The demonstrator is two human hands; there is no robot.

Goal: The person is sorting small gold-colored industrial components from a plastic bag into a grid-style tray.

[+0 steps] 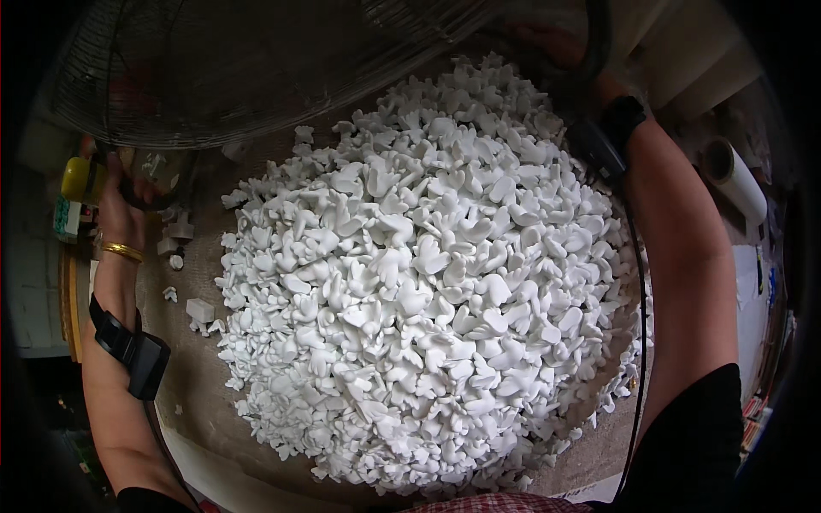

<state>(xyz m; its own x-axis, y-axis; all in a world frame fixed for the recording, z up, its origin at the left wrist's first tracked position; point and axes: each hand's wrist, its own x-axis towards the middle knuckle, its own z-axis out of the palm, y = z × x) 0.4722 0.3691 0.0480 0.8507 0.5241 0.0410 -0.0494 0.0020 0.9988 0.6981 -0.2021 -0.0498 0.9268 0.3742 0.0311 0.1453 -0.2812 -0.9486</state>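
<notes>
Table (197, 402) was heaped with white castings (419, 282); fan (256, 68) was gripped by both hands (124, 214) (556, 47); castings could be knocked off.

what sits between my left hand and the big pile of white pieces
Only bare board with a few loose white pieces lies between the left hand and the pile. The fan guard overhangs from above, partly covering the hand.
</notes>
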